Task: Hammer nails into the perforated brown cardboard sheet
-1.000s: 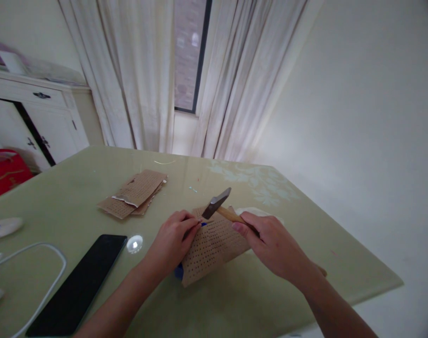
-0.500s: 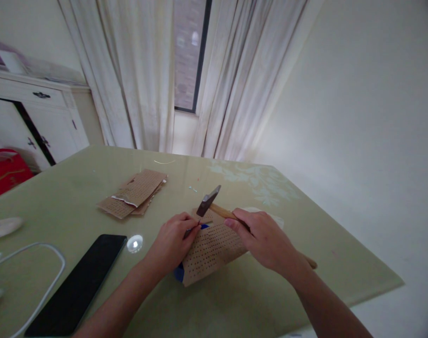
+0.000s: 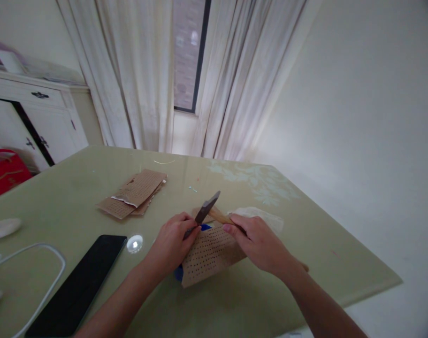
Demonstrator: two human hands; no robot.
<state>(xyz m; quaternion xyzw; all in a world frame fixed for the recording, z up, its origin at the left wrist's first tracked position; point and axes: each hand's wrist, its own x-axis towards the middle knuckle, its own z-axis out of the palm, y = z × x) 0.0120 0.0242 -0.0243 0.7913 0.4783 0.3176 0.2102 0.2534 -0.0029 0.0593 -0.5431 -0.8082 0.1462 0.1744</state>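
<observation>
My right hand (image 3: 259, 243) grips the wooden handle of a small hammer (image 3: 207, 210), whose dark metal head hangs just above my left fingertips. My left hand (image 3: 173, 241) pinches a thin dark nail or punch against a brown perforated cardboard sheet (image 3: 210, 253). The sheet lies on a blue pad (image 3: 179, 272) that peeks out at its near-left corner. Both rest on the pale green table (image 3: 76, 188).
A stack of torn perforated cardboard pieces (image 3: 134, 193) lies further back left. A black phone (image 3: 78, 286), a white cable (image 3: 34, 277) and a small white device (image 3: 3, 227) sit at the left. A white cabinet (image 3: 34, 117) and a red bag (image 3: 4, 171) stand beyond the table.
The hammer head has swung from the right towards my left fingertips and come lower. My right hand moved left with it. My left hand stayed on the sheet.
</observation>
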